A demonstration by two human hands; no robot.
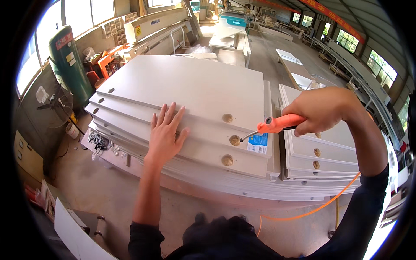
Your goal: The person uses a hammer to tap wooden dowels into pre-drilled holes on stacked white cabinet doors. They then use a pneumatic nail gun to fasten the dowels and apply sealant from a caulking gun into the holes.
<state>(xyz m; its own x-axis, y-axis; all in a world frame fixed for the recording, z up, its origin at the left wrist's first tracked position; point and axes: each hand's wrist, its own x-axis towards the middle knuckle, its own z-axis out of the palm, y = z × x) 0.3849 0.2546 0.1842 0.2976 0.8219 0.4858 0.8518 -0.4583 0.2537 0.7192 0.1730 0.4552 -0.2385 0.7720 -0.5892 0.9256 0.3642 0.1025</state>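
Note:
My left hand (167, 134) lies flat with fingers spread on the stepped stack of white panels (186, 84). In my right hand (323, 109) is an orange air blow gun (281, 123), its thin metal nozzle slanting down to the left. The nozzle tip is at the rim of a round hole (235, 140) in a middle panel; whether it touches cannot be told. Similar holes show in the panels above (227, 118) and below (227, 160), with rough tan material inside. A blue and white label (258, 143) sits right of the middle hole.
A second stack of white panels (323, 149) stands close on the right, a narrow gap between. An orange hose (312, 212) loops across the lower right. At left are a fan (56, 104), a green tank (69, 60) and small metal hardware (99, 141) beside the stack.

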